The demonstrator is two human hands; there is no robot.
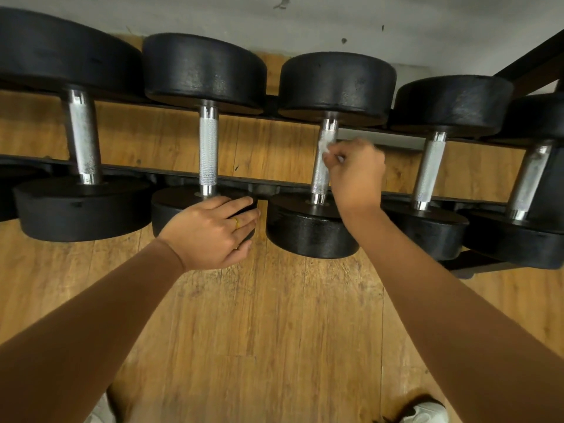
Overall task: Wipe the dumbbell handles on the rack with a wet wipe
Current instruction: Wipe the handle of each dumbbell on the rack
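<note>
Five dumbbells lie side by side across a rack (283, 181) above the floor (274, 331), handles running front to back. The left hand (210, 230) rests on the near head of the second dumbbell (208, 148) from the left. The right hand (355, 174) presses a wet wipe (324, 147) against the third dumbbell's handle (322, 175), just right of it.

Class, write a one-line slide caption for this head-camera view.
Right hand wipes the third dumbbell's handle with a wet wipe; left hand rests on its neighbour's head.
</note>
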